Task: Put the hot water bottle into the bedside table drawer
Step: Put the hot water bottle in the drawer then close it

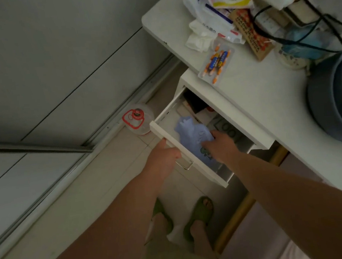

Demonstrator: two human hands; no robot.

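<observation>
The pale blue hot water bottle (193, 133) lies inside the open white drawer (166, 138) of the bedside table (268, 103). Its neck points toward the drawer's far end. My right hand (219, 145) reaches into the drawer and rests on the bottle's near end, fingers curled on it. My left hand (164, 155) grips the drawer's front panel near the metal handle (185, 166). Papers and a dark object sit deeper in the drawer, partly hidden under the tabletop.
The tabletop holds a pack of batteries (217, 62), wipes packets (213, 16), a black cable (302, 29) and a grey round container (338, 100). A clear container with a red-trimmed lid (136, 119) stands on the floor by sliding wardrobe doors (56, 77). My feet wear green slippers (199, 216).
</observation>
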